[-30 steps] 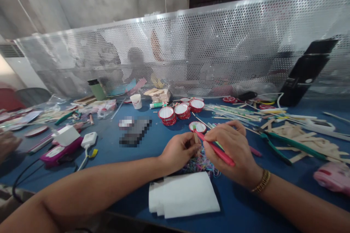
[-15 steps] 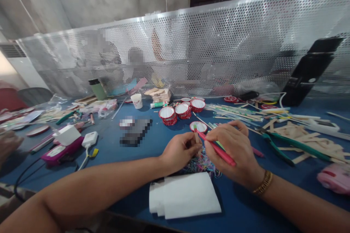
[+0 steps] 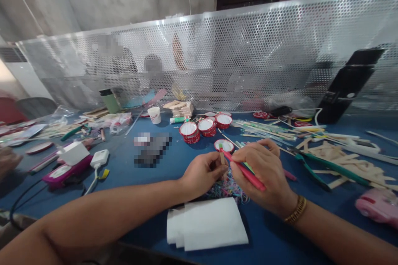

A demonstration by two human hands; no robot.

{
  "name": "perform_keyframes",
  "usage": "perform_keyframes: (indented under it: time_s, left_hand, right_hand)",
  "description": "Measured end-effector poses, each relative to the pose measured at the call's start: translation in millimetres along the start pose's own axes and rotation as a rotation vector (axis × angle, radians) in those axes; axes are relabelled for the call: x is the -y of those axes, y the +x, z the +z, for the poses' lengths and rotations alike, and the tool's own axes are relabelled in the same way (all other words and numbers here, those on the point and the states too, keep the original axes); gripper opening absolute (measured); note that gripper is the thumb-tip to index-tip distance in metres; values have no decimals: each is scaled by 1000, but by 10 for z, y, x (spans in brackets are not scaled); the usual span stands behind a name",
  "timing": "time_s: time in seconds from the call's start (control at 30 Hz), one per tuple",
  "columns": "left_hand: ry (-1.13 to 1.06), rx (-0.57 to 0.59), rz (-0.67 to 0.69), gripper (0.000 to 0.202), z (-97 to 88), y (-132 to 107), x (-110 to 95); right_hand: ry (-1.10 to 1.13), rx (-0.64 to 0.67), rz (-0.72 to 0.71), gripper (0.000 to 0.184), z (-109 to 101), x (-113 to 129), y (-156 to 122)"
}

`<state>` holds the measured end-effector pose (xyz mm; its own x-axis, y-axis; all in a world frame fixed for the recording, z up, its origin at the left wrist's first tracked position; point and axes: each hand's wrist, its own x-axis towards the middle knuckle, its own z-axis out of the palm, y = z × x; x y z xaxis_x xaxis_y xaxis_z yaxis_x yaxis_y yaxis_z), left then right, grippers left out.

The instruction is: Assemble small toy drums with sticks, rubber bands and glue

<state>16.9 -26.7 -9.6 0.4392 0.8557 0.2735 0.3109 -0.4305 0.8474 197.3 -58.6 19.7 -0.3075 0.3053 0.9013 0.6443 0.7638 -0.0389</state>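
My left hand (image 3: 199, 176) pinches a short flat wooden stick (image 3: 222, 157) upright; its top end is green. In my right hand (image 3: 267, 178), a pinkish-red pen (image 3: 251, 178) is held like a writing tool, its tip at or very close to the upper part of the stick. Whether the tip touches the wood I cannot tell. Below both hands lies a tangle of coloured strands (image 3: 228, 190). Folded white paper (image 3: 208, 223) rests in front of it. Just behind the stick is a round red-and-white lid or dish (image 3: 228, 145).
Several red-rimmed round tins (image 3: 189, 132) and a paper cup (image 3: 154, 115) stand farther back. On the right are green-handled pliers (image 3: 314, 169), loose wooden sticks (image 3: 357, 159) and a pink tool (image 3: 377, 206). A purple device (image 3: 66, 169) and another person's hand (image 3: 9, 161) are at left.
The view has shifted slightly, moving the table items a little to the left. Both hands keep the same grip on the stick and pen, with barely any movement.
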Motion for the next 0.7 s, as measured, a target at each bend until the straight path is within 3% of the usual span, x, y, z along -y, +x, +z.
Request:
perform_keyframes:
  time_s: [0.7]
  left_hand:
    - [-79, 16, -1, 23, 13, 5, -10]
  right_hand:
    - [-31, -2, 28, 10, -18, 0, -17]
